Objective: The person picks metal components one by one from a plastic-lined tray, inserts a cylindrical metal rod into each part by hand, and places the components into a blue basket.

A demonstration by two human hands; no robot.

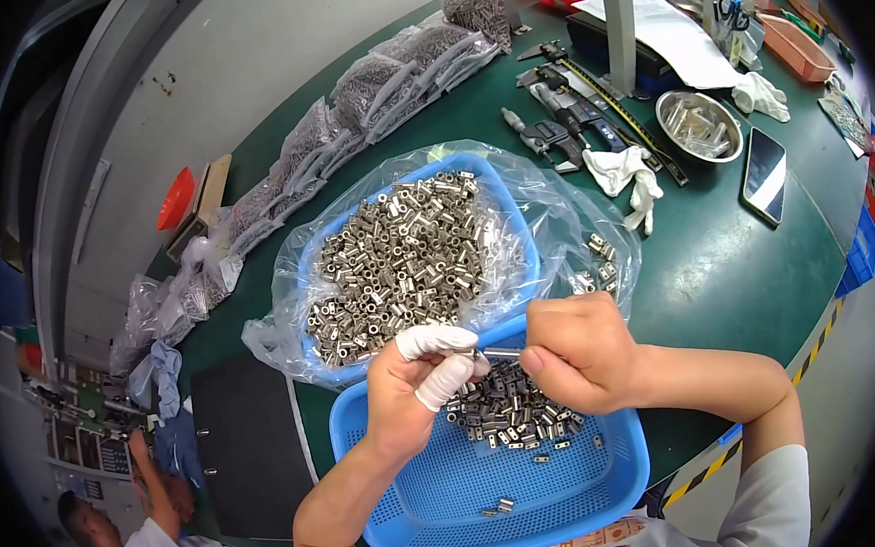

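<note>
No readable text, nos. or labels. Relative to the steel bowl point(699, 127): measuring strip point(602, 95), yellow/blk, just to its L, fine marks too small to read. Paper sheet point(669, 39), directly behind it, any print illegible. Hazard tape point(705, 472), diag. yellow/blk stripes on the floor, nearer the wearer. Shirt print point(584, 543), orange-brown, well L and nearer the wearer, lettering can't be made out.

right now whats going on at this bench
A person works with both hands over the blue basket. The right hand grips a thin metal rod, its far end at the fingers of the left hand, which wear white covers. What, if anything, the left pinches is too hidden to tell. Metal pieces lie in the basket, with a bigger heap in the tray behind.
</note>
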